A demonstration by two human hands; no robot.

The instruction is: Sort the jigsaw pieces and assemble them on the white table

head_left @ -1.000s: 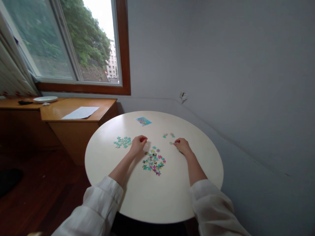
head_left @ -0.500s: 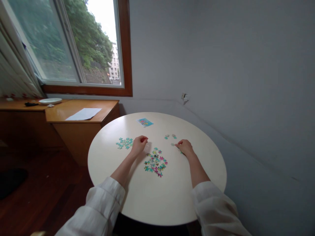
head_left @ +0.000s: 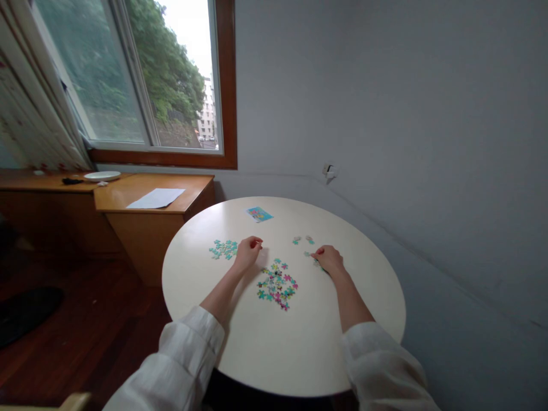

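Observation:
On the round white table (head_left: 265, 354) lies a pile of loose colourful puzzle pieces (head_left: 277, 283) between my hands. My left hand (head_left: 247, 252) rests curled just left of the pile, its fingertips pinched on something too small to make out. A cluster of teal puzzle pieces (head_left: 224, 249) lies just left of that hand. My right hand (head_left: 329, 258) lies on the table right of the pile, fingers pinched on a small puzzle piece (head_left: 307, 254). Two more separate pieces (head_left: 303, 240) lie just beyond it.
A small blue picture card (head_left: 259, 214) lies at the table's far side. A wooden cabinet (head_left: 145, 228) stands to the left with a sheet of paper (head_left: 156, 198) and a white plate (head_left: 101, 176) on it. A grey wall runs close along the right.
The view has shifted slightly, so everything sits a little further right. Both hands stay at the same places on the table, with the same grips.

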